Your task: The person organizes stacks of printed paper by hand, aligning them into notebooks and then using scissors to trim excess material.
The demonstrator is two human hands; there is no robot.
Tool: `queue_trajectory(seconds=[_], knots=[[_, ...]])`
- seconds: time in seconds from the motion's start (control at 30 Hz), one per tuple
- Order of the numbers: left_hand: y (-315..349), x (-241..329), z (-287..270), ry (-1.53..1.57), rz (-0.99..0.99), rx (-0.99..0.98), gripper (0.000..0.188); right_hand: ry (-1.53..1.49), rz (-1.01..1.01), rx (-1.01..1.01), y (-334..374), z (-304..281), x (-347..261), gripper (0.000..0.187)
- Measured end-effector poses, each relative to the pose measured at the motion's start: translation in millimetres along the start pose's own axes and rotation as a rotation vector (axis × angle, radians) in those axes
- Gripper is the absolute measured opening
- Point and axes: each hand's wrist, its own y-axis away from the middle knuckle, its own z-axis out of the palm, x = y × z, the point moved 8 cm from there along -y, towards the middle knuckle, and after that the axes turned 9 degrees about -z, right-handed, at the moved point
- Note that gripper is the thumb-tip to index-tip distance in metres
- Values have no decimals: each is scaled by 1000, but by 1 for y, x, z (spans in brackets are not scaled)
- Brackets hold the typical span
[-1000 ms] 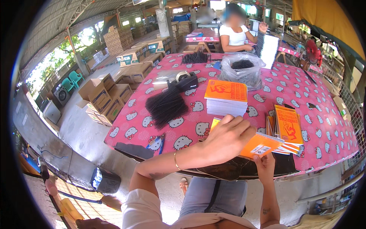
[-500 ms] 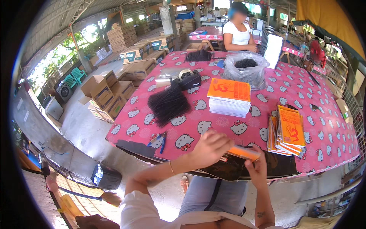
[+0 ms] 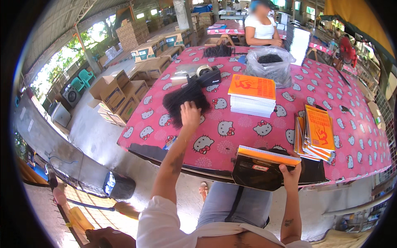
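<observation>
My left hand (image 3: 190, 115) reaches onto a pile of thin black binding coils (image 3: 175, 103), fingers slightly apart and fingertips touching the pile. Whether a coil lies under the fingertips is hidden. In my right hand (image 3: 290, 168) is the right end of an orange-covered notebook (image 3: 264, 156), thumb on the near side and fingers behind. The notebook stands on its long edge, its white page edges upward, at a black board (image 3: 258, 173) on the table's near edge. To its right lies a fanned stack of spiral-bound orange notebooks (image 3: 319, 130).
A stack of orange-covered books (image 3: 253, 97) sits mid-table on the pink patterned cloth (image 3: 225, 144). Behind are a tape dispenser (image 3: 206, 76), a plastic bag of black coils (image 3: 269, 68) and a tall white stack (image 3: 298, 43). A person (image 3: 261, 31) stands across the table; cartons (image 3: 120, 97) are left.
My left hand has left the notebook and moved forward and left to the black coils. My right hand still grips the notebook, which now shows more of its length.
</observation>
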Motion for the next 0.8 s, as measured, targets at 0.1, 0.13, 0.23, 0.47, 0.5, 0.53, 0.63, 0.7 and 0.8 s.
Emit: queue_trajectory(seconds=[0.1, 0.13, 0.23, 0.47, 0.5, 0.53, 0.63, 0.7, 0.8], knots=[[-7, -31, 40, -291, 133, -149, 25, -47, 20, 39, -1, 0, 3, 69], [-5, -18, 44, -275, 153, -156, 25, -55, 50, 42, -2, -2, 7, 66], [-2, 8, 21, -107, 178, 29, 23, -130, 85, 81, -10, 0, 13, 55], [4, 14, -11, 68, 199, 72, 18, -79, 44, -15, -20, 7, 17, 49], [4, 15, -18, 64, 205, 73, 18, -132, 86, -18, -22, 9, 13, 50], [5, 11, -22, 122, 187, 6, 18, -189, 127, -29, -25, 13, 5, 50], [19, 57, -61, 252, 283, -3, 24, 365, -420, 273, -46, -5, -107, 49], [39, 84, -99, 284, 389, 43, 29, 594, -589, -72, -51, 45, -143, 42], [58, 111, -116, 803, 92, -331, 19, 559, -652, -270, -68, 108, -148, 32]])
